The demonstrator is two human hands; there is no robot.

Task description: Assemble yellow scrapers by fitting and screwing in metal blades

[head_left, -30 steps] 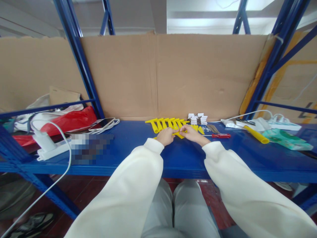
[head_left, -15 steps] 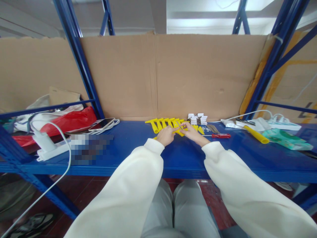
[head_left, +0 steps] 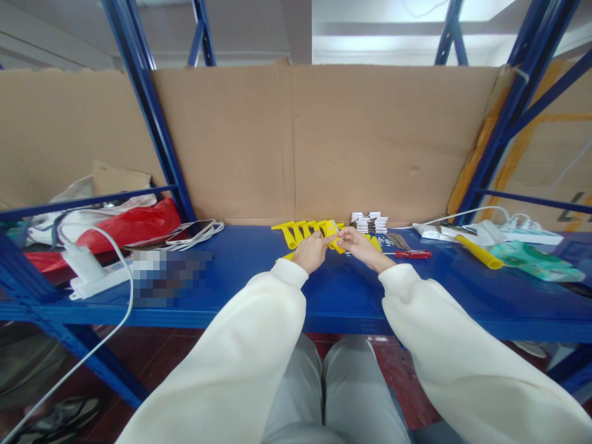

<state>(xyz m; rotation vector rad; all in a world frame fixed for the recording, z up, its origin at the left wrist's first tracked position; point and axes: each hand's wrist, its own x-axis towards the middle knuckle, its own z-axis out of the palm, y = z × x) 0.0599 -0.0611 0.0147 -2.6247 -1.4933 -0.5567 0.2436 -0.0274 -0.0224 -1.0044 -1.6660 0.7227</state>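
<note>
My left hand (head_left: 311,251) is closed around a yellow plastic scraper (head_left: 329,229) with a tube-like handle, part of which shows below the wrist. A pale flat area shows at its head. My right hand (head_left: 361,246) has its thumb and finger pinched at the right edge of that head; whether a small part is between them is too small to tell. Right behind my hands lies a row of several similar yellow scrapers (head_left: 289,235). A red-handled screwdriver (head_left: 413,254) rests beside my right wrist, its shaft pointing left.
White stacked packets (head_left: 369,222) stand behind my right hand, with thin grey strips (head_left: 396,241) nearby. Rightward lie a yellow tube (head_left: 479,251) and a green packet (head_left: 536,260). A power strip (head_left: 99,280), phone and cable (head_left: 197,233) lie left. Cardboard (head_left: 370,142) backs the blue shelf (head_left: 259,271).
The scraper's head has turned, so its pale flat area now shows. My right fingers have closed in from a spread pose to a pinch at its edge.
</note>
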